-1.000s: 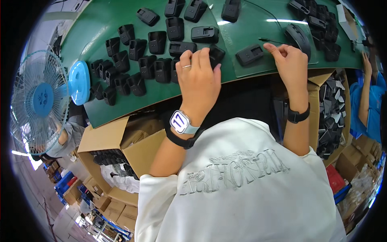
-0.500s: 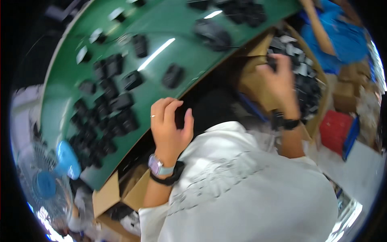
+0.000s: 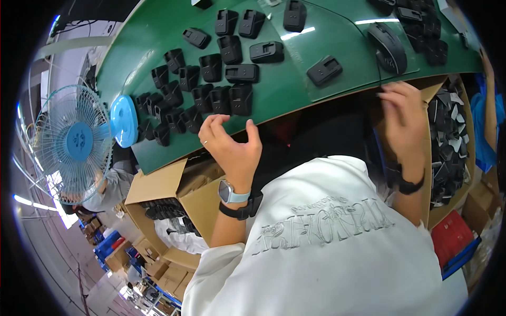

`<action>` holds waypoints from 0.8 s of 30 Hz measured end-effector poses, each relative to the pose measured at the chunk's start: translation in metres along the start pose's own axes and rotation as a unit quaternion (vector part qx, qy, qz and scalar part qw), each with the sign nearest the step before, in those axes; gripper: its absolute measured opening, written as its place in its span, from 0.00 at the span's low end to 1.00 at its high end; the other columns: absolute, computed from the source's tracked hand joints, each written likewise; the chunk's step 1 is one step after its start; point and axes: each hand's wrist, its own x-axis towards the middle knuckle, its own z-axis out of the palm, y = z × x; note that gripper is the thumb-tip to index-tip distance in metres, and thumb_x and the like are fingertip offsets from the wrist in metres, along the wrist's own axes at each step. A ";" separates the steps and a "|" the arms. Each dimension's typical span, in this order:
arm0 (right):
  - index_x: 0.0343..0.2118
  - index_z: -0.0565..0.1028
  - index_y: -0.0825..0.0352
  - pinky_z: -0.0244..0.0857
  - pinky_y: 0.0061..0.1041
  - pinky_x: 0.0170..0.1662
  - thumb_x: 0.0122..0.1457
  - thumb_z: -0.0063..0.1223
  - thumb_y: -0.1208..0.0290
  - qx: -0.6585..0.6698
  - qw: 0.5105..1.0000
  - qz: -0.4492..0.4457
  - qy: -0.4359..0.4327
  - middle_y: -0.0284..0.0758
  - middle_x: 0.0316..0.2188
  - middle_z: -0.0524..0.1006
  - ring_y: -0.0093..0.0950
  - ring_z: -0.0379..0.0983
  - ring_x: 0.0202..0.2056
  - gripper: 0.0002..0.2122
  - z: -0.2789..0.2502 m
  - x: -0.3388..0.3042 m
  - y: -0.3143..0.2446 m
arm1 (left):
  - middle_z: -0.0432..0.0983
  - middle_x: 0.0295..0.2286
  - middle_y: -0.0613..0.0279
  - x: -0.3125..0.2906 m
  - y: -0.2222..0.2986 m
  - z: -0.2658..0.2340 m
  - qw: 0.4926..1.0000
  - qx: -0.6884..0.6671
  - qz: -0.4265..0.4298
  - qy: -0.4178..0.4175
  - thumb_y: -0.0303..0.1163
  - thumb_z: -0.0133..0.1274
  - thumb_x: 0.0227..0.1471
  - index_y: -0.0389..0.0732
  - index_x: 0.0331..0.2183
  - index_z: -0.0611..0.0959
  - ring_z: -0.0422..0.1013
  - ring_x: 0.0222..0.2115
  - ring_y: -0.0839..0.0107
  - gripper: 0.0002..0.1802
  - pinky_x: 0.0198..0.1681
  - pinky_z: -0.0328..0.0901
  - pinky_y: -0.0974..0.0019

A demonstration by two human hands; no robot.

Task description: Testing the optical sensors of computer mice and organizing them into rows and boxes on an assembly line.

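My left hand (image 3: 230, 150) hovers over the near edge of the green table (image 3: 284, 87), its fingers loosely bent and the thumb apart, holding nothing. Close to its fingertips stand several black plastic cradles (image 3: 241, 99), which look like charger bases with a slot in each. My right hand (image 3: 403, 118), slightly blurred, is raised by the table edge beside the tall carton. Its fingers curl with a gap to the thumb, and I see nothing in it. One cradle (image 3: 324, 70) lies alone between my hands, farther in. A larger black rounded device (image 3: 387, 48) rests beyond my right hand.
At right, a carton (image 3: 428, 158) holds many black and grey pieces. An open carton (image 3: 158, 189) with black parts stands below the table at left, near a blue fan (image 3: 79, 141). More black units (image 3: 421, 26) sit at far right. Another person's arm (image 3: 489, 102) shows there.
The view has swung right and steadied. My right hand has come away from over the carton of pieces to the table edge. My left hand stays near the table edge, fingers still bent.
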 end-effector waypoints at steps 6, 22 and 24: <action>0.50 0.73 0.66 0.63 0.40 0.58 0.48 0.55 0.88 0.012 0.989 -0.078 -0.127 0.40 0.50 0.74 0.44 0.67 0.55 0.23 0.063 0.067 -0.006 | 0.67 0.45 0.50 -0.017 0.001 0.007 0.998 -0.044 -0.033 0.018 0.27 0.65 0.44 0.36 0.36 0.76 0.65 0.48 0.52 0.17 0.53 0.60 0.54; 0.51 0.74 0.69 0.66 0.30 0.52 0.59 0.53 0.85 0.147 0.971 -0.104 -0.158 0.42 0.49 0.75 0.37 0.73 0.50 0.16 0.098 0.062 -0.055 | 0.68 0.48 0.47 -0.004 0.029 0.045 0.997 -0.054 -0.004 0.050 0.41 0.66 0.40 0.41 0.40 0.81 0.60 0.51 0.48 0.25 0.52 0.53 0.49; 0.50 0.74 0.69 0.65 0.27 0.46 0.59 0.53 0.85 0.153 0.971 -0.118 -0.143 0.41 0.48 0.76 0.34 0.73 0.47 0.15 0.097 0.062 -0.043 | 0.65 0.53 0.41 -0.003 0.025 0.046 0.997 -0.026 -0.009 0.078 0.45 0.67 0.40 0.43 0.39 0.83 0.55 0.55 0.45 0.24 0.54 0.50 0.46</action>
